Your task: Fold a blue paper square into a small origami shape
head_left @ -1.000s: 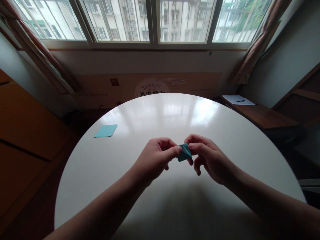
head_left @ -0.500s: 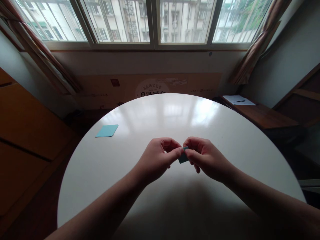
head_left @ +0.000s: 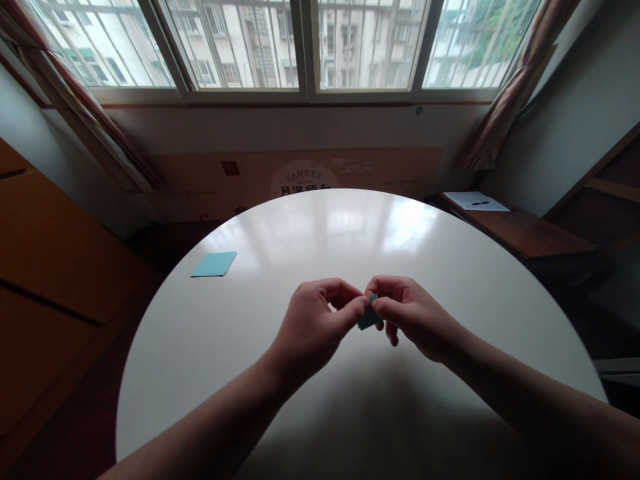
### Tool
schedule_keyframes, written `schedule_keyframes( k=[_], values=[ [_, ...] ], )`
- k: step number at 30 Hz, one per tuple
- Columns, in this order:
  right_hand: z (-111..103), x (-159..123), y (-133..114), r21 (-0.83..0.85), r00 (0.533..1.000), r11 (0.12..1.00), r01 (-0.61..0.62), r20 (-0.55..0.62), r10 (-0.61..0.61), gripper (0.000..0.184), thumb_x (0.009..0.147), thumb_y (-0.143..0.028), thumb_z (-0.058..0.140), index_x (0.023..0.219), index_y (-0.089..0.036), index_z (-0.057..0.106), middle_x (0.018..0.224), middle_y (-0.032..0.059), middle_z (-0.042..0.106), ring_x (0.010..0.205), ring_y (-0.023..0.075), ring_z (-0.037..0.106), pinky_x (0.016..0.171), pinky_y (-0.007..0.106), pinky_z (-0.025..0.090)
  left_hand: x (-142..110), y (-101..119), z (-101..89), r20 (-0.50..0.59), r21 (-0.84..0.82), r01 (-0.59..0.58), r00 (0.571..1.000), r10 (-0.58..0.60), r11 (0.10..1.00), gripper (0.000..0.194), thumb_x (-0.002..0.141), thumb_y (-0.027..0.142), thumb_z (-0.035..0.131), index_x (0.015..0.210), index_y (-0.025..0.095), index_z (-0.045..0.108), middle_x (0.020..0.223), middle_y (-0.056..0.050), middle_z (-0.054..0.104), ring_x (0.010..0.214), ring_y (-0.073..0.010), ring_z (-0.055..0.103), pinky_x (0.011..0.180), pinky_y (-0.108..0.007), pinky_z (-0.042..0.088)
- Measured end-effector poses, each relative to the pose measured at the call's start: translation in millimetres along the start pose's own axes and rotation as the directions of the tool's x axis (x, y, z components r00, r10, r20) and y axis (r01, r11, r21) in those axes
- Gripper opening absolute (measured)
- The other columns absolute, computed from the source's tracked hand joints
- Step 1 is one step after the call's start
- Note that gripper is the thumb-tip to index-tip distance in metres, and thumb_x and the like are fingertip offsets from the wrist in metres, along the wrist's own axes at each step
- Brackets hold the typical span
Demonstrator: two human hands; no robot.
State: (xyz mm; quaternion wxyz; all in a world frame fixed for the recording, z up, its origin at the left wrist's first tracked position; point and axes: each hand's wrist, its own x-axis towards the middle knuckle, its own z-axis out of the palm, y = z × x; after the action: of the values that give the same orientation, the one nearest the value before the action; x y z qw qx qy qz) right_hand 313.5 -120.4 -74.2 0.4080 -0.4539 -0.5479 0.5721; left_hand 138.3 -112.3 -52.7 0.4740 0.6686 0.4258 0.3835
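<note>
Between my two hands is a small folded piece of teal paper, held above the white table. My left hand pinches its left side between thumb and fingers. The thumb and forefinger of my right hand close on its upper right edge, and the lower fingers of that hand curl loosely below. My thumbtips nearly meet over the paper, so much of it is hidden. A flat stack of light teal paper squares lies at the table's left side, apart from both hands.
The round white table spans the space before me. Beyond its right edge, a brown wooden surface bears a white sheet with a pen. A printed orange-brown panel stands under the window, and a wooden cabinet is at left.
Both hands keep their pinch on the folded paper. My right hand has shifted very slightly left, and the paper's lower part has tilted a little. The view has moved slightly.
</note>
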Motion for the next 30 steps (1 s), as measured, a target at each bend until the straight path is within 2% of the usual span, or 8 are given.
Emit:
schedule_keyframes(
  k=[5,7,9,14,19,24,27,30],
  values=[
    [-5.3,3.9,1.1,-0.065,1.000,0.998,-0.027,0.004,0.027,0.005,0.073,-0.022,0.058,0.070,-0.017,0.059,0.067,0.0010,0.061,0.054,0.0110,0.050,0.039,0.018,0.039,4.9,1.7,-10.2,-0.151,-0.108,-0.009,0.988,-0.007,0.994,0.015,0.080,0.029,0.074,0.075,0.015,0.072,0.062,0.000,0.066,0.048,-0.0074,0.048,0.043,-0.018,0.036],
    [-7.5,5.3,0.4,-0.078,1.000,0.997,-0.018,-0.010,0.018,0.005,0.073,-0.021,0.057,0.070,-0.017,0.059,0.068,0.0010,0.061,0.054,0.0109,0.050,0.040,0.018,0.039,7.4,2.0,-15.2,-0.223,-0.173,-0.011,0.974,-0.028,0.985,0.017,0.078,0.031,0.075,0.074,0.015,0.071,0.057,0.002,0.061,0.045,-0.0066,0.044,0.041,-0.017,0.034],
    [-8.6,5.7,-1.2,-0.057,1.000,0.998,0.011,-0.027,-0.012,0.005,0.074,-0.020,0.056,0.071,-0.017,0.058,0.069,0.0007,0.061,0.054,0.0106,0.050,0.040,0.018,0.039,9.1,2.4,-18.4,-0.252,-0.226,0.000,0.966,-0.058,0.974,0.018,0.077,0.032,0.076,0.072,0.015,0.069,0.054,0.004,0.057,0.045,-0.0065,0.044,0.041,-0.017,0.034],
    [-6.6,1.9,-3.9,0.021,0.990,0.993,0.115,-0.087,-0.112,0.003,0.079,-0.019,0.057,0.078,-0.018,0.060,0.071,-0.0007,0.059,0.056,0.0110,0.051,0.041,0.018,0.042,10.3,3.6,-17.5,-0.204,-0.328,0.068,0.969,-0.141,0.942,0.022,0.074,0.032,0.077,0.067,0.014,0.067,0.054,0.004,0.054,0.045,-0.0060,0.042,0.040,-0.016,0.033],
    [-3.4,-2.8,-3.6,0.059,0.981,0.981,0.184,-0.071,-0.180,0.017,0.090,-0.034,0.062,0.091,-0.017,0.065,0.076,0.0008,0.060,0.059,0.0123,0.055,0.040,0.018,0.045,8.8,2.6,-11.2,-0.163,-0.347,0.101,0.973,-0.166,0.932,0.021,0.072,0.032,0.078,0.067,0.014,0.067,0.052,0.004,0.053,0.045,-0.0065,0.040,0.040,-0.017,0.032],
    [-2.5,-2.4,-1.9,0.044,0.983,0.982,0.183,-0.022,-0.182,0.033,0.090,-0.048,0.066,0.083,-0.016,0.064,0.074,0.0019,0.060,0.060,0.0121,0.056,0.039,0.017,0.045,6.5,-0.2,-6.6,-0.126,-0.261,0.099,0.983,-0.136,0.960,0.023,0.076,0.035,0.076,0.070,0.014,0.070,0.051,0.003,0.054,0.045,-0.0070,0.041,0.041,-0.018,0.033],
    [-3.0,-1.3,-0.1,0.010,0.985,0.985,0.171,-0.004,-0.171,0.034,0.090,-0.049,0.067,0.085,-0.015,0.066,0.075,0.0023,0.062,0.059,0.0118,0.056,0.040,0.018,0.046,6.7,-2.0,-5.9,-0.113,-0.236,0.071,0.989,-0.100,0.969,0.022,0.078,0.035,0.074,0.073,0.014,0.070,0.055,0.002,0.056,0.048,-0.0085,0.044,0.042,-0.018,0.036],
    [-4.6,-0.5,0.8,-0.020,0.985,0.985,0.172,-0.020,-0.173,0.033,0.089,-0.047,0.069,0.087,-0.015,0.067,0.076,0.0030,0.064,0.060,0.0122,0.058,0.039,0.018,0.047,8.1,-3.0,-6.0,-0.099,-0.224,0.093,0.988,-0.117,0.970,0.022,0.078,0.035,0.073,0.077,0.014,0.070,0.061,0.000,0.059,0.055,-0.0109,0.049,0.043,-0.019,0.041]
  ],
)
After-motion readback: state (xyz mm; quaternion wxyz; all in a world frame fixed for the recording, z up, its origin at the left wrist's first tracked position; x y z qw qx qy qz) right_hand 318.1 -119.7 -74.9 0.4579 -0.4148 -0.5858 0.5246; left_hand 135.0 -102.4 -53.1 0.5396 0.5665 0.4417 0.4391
